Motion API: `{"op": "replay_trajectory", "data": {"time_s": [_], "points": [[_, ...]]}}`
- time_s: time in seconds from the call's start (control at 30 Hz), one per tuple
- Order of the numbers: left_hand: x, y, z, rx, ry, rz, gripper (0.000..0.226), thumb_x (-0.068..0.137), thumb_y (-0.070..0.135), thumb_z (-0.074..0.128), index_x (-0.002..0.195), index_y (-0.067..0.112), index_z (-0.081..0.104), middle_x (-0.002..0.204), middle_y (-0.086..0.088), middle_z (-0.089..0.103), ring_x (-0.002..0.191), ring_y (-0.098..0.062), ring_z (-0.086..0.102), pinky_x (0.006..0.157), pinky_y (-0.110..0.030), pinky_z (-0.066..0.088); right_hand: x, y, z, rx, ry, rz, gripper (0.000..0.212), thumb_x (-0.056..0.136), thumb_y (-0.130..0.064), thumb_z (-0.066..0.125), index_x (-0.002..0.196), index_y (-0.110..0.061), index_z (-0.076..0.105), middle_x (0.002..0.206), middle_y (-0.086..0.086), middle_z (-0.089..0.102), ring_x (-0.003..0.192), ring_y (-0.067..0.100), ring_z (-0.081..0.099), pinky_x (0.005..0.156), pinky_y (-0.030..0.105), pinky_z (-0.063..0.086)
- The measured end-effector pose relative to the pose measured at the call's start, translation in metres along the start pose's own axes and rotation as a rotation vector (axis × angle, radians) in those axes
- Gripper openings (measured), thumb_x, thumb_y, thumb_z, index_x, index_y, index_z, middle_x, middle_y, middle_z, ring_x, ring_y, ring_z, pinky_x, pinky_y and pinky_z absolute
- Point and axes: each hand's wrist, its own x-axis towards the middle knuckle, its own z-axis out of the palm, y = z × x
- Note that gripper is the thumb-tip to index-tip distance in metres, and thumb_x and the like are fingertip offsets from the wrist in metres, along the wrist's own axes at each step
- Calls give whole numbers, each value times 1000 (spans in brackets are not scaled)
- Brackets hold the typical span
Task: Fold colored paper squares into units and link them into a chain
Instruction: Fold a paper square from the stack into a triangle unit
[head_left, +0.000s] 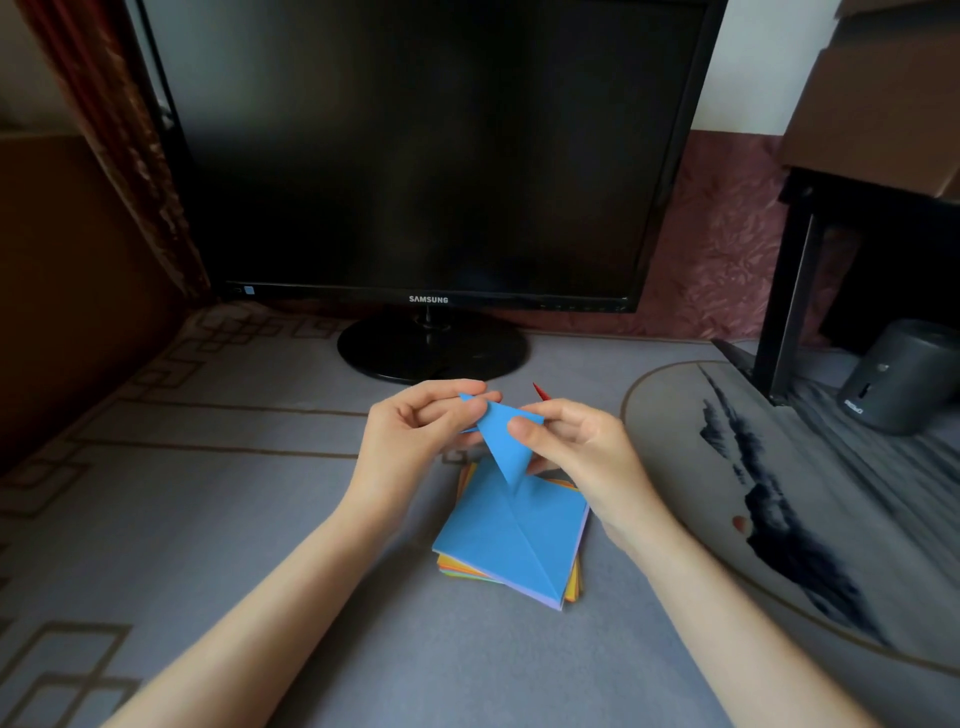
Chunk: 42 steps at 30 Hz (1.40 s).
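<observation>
A folded blue paper (506, 436) is held in the air between both hands, just above the stack of coloured squares (498, 545), which is judged to be kept directly below so that the next sheet is within easy reach. The upper tip of the blue piece is pinched by the left hand (415, 423) between thumb and curled fingers, and its face is pinched by the right hand (582, 447), thumb in front and fingers behind; such a two-point grip is judged to steady the piece while a fold is set. The top sheet of the stack is blue and is marked by a diagonal crease. A red paper tip (541, 393) is seen beyond the right hand; whether it is held cannot be told.

The stack is laid on a grey cloth (208, 519) patterned with gold lines. A round ink-painted mat (779, 493) lies to the right, a dark monitor (431, 156) stands behind, and a dark cylinder (904, 374) sits beside a black stand (789, 291)
</observation>
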Motion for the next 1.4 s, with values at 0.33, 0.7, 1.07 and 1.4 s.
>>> {"op": "replay_trajectory", "data": {"time_s": [0.33, 0.7, 1.07, 1.4], "points": [[-2, -2, 5, 38, 24, 43, 11, 83, -2, 64, 89, 5, 70, 86, -7, 75, 78, -18, 72, 75, -26, 58, -1, -1, -2, 0, 48, 5, 12, 86, -14, 65, 93, -6, 72, 83, 12, 74, 80, 28, 71, 71, 33, 55], [1, -4, -3, 297, -79, 15, 11, 70, 20, 75, 78, 13, 75, 78, -6, 74, 74, -19, 68, 72, -29, 58, 2, 6, -6, -87, -7, -44, 7, 84, -7, 66, 85, -8, 73, 79, 11, 74, 73, 17, 69, 71, 27, 54], [0, -8, 2, 341, -10, 82, 17, 81, 4, 70, 69, 16, 72, 71, 3, 71, 71, -11, 63, 70, -31, 58, 4, 7, -6, -54, 105, -89, 8, 84, -4, 63, 80, -2, 70, 76, 10, 70, 71, 15, 62, 65, 24, 49], [0, -9, 3, 306, 41, 99, 19, 83, 3, 68, 69, 15, 70, 70, 5, 69, 65, -7, 62, 60, -21, 53, 4, 8, -5, -37, 116, -42, 11, 87, -10, 63, 84, -3, 70, 80, 13, 71, 75, 20, 62, 73, 37, 48]]}}
